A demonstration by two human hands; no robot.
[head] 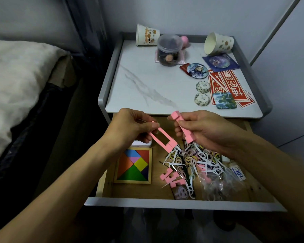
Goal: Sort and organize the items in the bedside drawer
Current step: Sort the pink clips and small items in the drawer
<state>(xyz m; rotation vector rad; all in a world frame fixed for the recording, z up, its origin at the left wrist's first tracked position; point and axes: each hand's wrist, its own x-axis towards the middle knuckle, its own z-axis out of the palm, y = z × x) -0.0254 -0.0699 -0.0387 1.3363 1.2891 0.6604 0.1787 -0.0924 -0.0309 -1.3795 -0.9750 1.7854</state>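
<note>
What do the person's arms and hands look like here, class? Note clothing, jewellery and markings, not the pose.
The left forearm and right forearm are bare to the picture's edge; no sleeves show. The left hand and right hand wear no gloves, and no ring, watch or bracelet is visible. The nails that show look short and unpainted. No markings show.

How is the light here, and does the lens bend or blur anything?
Head view: dim, bluish light; the marble top is brightest, the floor under the drawer is in dark shadow; the wide lens slants the wall trim at right; the held pink frame and pink bar look sharp.
</note>
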